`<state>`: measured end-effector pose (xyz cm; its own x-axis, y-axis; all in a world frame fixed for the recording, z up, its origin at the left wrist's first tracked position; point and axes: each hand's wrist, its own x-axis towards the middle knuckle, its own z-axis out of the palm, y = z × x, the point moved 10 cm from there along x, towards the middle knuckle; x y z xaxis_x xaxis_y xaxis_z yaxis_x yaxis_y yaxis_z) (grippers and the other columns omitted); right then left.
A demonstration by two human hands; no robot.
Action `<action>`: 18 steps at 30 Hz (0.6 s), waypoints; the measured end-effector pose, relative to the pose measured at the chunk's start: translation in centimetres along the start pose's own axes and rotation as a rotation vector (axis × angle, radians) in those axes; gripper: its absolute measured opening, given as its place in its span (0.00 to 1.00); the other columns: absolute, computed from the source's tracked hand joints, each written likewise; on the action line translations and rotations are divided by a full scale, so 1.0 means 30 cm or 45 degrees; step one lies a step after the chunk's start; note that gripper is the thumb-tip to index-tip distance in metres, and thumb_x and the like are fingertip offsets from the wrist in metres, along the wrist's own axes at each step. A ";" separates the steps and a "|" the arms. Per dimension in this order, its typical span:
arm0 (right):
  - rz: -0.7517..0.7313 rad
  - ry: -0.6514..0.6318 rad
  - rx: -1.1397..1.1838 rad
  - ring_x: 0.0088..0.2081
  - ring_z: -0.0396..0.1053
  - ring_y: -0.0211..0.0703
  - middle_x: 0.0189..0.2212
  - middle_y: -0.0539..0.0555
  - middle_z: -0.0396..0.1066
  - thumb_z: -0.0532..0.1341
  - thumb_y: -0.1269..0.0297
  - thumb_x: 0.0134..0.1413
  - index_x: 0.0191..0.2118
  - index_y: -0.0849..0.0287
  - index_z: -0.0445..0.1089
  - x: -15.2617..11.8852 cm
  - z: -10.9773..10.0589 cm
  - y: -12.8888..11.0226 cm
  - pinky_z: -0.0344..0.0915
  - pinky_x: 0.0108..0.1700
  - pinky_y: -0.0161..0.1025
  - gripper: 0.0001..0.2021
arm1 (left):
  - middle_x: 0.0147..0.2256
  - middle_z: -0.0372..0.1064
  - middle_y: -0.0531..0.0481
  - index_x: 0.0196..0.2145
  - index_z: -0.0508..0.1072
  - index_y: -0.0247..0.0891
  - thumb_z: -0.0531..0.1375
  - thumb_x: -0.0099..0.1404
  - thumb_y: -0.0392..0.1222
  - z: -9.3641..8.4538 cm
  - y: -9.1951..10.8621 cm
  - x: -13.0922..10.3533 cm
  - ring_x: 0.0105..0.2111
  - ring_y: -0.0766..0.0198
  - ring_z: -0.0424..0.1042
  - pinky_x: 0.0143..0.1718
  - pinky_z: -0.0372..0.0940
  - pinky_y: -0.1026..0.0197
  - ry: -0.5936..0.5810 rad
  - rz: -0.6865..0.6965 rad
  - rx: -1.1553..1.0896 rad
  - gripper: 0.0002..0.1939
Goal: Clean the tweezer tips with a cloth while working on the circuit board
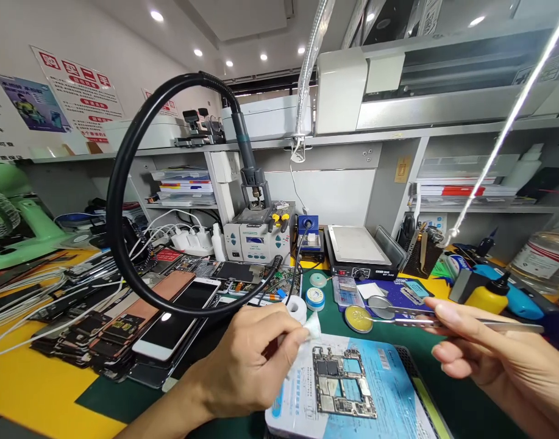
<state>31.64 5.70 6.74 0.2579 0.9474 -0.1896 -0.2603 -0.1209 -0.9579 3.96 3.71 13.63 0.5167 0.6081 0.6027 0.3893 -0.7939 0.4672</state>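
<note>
Pinching white wad (313, 327) in left hand (256, 360), lower centre, near circuit board (327, 386). Gripping tweezers (419, 322) in right hand (498, 356), lower right.

Circuit board (333, 385): dark, chips and silver shields, two cutouts, flat on blue-white box (398, 381), slightly skewed. White wipe (313, 327): crumpled, pinched in left hand (258, 353), just above board's top edge. Metal tweezers (419, 322): near-horizontal in right hand (480, 341), tips pointing left.
</note>
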 end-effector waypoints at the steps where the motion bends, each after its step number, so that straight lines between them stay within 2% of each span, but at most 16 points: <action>1: -0.005 -0.016 -0.001 0.20 0.74 0.41 0.25 0.50 0.80 0.79 0.60 0.26 0.29 0.56 0.82 -0.013 0.016 -0.004 0.74 0.19 0.29 0.17 | 0.24 0.61 0.52 0.29 0.69 0.33 0.53 0.70 0.35 -0.004 -0.023 -0.003 0.26 0.69 0.59 0.30 0.54 0.63 0.030 -0.094 -0.063 0.11; 4: -0.007 -0.038 -0.005 0.20 0.74 0.40 0.23 0.49 0.78 0.79 0.58 0.28 0.29 0.57 0.82 -0.054 0.063 -0.001 0.73 0.20 0.29 0.17 | 0.22 0.60 0.53 0.27 0.68 0.34 0.53 0.72 0.44 0.011 -0.091 -0.021 0.23 0.71 0.61 0.27 0.56 0.66 0.071 -0.381 -0.285 0.16; 9: -0.031 -0.065 0.009 0.20 0.74 0.42 0.23 0.51 0.78 0.78 0.57 0.29 0.29 0.59 0.82 -0.079 0.098 0.003 0.72 0.19 0.31 0.17 | 0.16 0.60 0.55 0.28 0.70 0.33 0.53 0.71 0.54 0.097 -0.175 -0.054 0.14 0.74 0.56 0.16 0.52 0.70 0.003 -0.774 -0.682 0.22; 13: -0.017 -0.091 0.033 0.19 0.73 0.41 0.21 0.51 0.78 0.79 0.57 0.28 0.26 0.58 0.82 -0.090 0.113 0.012 0.70 0.19 0.31 0.15 | 0.16 0.61 0.53 0.25 0.69 0.33 0.56 0.68 0.54 0.160 -0.193 -0.071 0.13 0.74 0.54 0.12 0.48 0.71 -0.050 -0.953 -0.953 0.22; 18: 0.018 -0.172 -0.025 0.18 0.71 0.42 0.20 0.54 0.77 0.76 0.53 0.32 0.24 0.58 0.81 -0.105 0.145 0.049 0.68 0.19 0.33 0.14 | 0.14 0.60 0.52 0.24 0.68 0.33 0.56 0.66 0.50 0.245 -0.172 -0.092 0.10 0.73 0.53 0.09 0.49 0.71 -0.196 -1.129 -1.322 0.19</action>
<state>26.39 3.82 6.88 0.1262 0.9766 -0.1740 -0.2442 -0.1394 -0.9596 6.14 6.09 4.80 0.5015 0.8431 -0.1941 -0.0781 0.2676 0.9604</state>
